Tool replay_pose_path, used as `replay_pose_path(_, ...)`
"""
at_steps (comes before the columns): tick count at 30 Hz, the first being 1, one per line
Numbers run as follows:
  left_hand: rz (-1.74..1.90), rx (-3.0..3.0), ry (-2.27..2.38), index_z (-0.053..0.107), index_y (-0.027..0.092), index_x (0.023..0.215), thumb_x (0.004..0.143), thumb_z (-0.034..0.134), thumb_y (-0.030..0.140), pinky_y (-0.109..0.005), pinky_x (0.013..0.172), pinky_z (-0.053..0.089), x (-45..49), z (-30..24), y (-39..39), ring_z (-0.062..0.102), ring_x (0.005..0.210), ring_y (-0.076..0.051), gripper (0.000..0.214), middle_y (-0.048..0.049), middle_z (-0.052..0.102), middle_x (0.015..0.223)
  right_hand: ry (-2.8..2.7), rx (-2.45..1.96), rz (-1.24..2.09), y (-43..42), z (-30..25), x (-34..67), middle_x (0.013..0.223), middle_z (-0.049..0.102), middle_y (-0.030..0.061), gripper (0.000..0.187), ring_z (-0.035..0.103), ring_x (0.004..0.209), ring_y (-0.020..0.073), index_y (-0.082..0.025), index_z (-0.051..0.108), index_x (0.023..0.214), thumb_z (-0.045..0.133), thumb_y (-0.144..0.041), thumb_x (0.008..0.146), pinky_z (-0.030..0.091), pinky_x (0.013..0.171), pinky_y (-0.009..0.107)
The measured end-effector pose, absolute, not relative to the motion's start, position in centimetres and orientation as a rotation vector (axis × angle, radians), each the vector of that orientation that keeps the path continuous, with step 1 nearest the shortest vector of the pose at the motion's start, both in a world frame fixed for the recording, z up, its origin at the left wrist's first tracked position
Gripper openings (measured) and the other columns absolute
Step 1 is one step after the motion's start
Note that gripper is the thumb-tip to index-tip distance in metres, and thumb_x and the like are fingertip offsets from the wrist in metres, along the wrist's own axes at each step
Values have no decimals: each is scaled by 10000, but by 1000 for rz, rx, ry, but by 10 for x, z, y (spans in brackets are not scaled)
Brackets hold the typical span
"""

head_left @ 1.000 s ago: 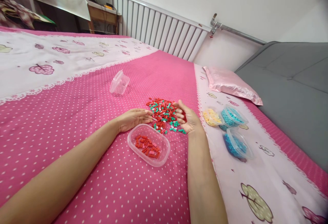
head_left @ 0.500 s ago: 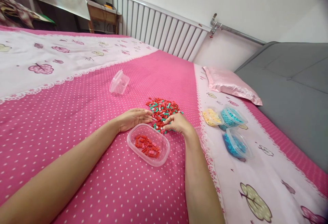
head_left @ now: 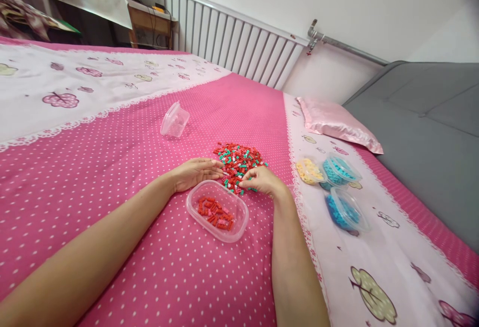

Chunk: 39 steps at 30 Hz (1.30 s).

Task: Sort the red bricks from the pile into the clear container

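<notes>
A loose pile of small toy building bricks (head_left: 239, 160), mostly red with some green, pink and white, lies on the pink dotted bedsheet. My left hand (head_left: 196, 172) rests open at the pile's left edge, fingers stretched toward it. At the near right edge, my right hand (head_left: 262, 180) has thumb and fingertips pinched together low over the bricks; whatever is between them is too small to make out. Just in front of both hands sits a clear plastic container (head_left: 190, 211), with several red and a few pink bricks (head_left: 215, 212) on its bottom.
Beyond my left hand, a clear container (head_left: 175, 120) lies tipped on its side. To the right stand tubs of yellow pieces (head_left: 310, 171), teal pieces (head_left: 337, 170) and blue pieces (head_left: 341, 211). A pink pillow (head_left: 337, 122) lies by the grey headboard (head_left: 422, 117).
The fingers of my right hand have drawn closer together into a pinch, and the hand has shifted slightly to the right. My left hand and the containers stay in place.
</notes>
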State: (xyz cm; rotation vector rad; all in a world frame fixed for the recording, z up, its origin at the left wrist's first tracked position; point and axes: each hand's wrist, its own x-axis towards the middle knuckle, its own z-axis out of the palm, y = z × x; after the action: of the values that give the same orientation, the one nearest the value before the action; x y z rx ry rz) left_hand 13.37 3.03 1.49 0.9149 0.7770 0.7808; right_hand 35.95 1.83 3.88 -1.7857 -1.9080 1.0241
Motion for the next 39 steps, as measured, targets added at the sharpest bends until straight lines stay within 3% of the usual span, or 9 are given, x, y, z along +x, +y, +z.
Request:
replay_pose_path(5,786,902,790,662,77,937,872,491,160,-256,862,494,134,15,30,670,876,-169,201,-119,714,887,-1690,-1556,1269,14,46,360,514,509,-64,286,378,477,55,-144,602,631,766,-351,521,265,476,213)
replay_pose_path(12,779,914,766,667,81,942,865,509,176,-262,876,491,133,13,31,669,888,-171,200,-149,708,938,-1412,-1193,1562,7,61,359,480,381,-122,388,182,379,17,-185,542,714,777,-423,517,112,391,201)
replay_pose_path(20,775,931,775,666,83,960,865,513,176,-259,871,489,133,14,31,666,889,-167,203,-141,710,931,-1756,-1764,1103,16,45,361,508,560,-34,184,432,501,72,-143,686,628,757,-286,535,322,505,221)
replay_pose_path(27,783,903,812,662,68,964,876,488,156,-254,849,498,135,20,27,672,848,-157,214,-147,711,917,-1954,-1950,956,19,37,353,470,551,-36,158,443,490,89,-160,720,604,757,-301,543,314,505,237)
replay_pose_path(30,781,901,809,661,68,964,874,491,151,-251,849,500,135,19,28,672,849,-158,210,-145,711,915,-1890,-1858,1051,18,37,355,476,547,-39,154,435,492,80,-150,700,591,751,-290,554,321,513,229)
replay_pose_path(34,779,899,779,667,80,942,866,507,163,-252,859,499,134,15,30,671,878,-168,195,-133,712,910,-1591,-1553,1310,14,47,359,511,513,-66,281,354,446,38,-142,647,666,770,-370,557,269,443,193)
replay_pose_path(39,774,917,752,669,84,933,865,519,182,-249,856,503,132,12,32,671,887,-169,192,-144,710,927,-1185,-1070,1625,11,63,359,490,281,-125,378,139,395,16,-180,567,750,791,-417,559,75,349,160)
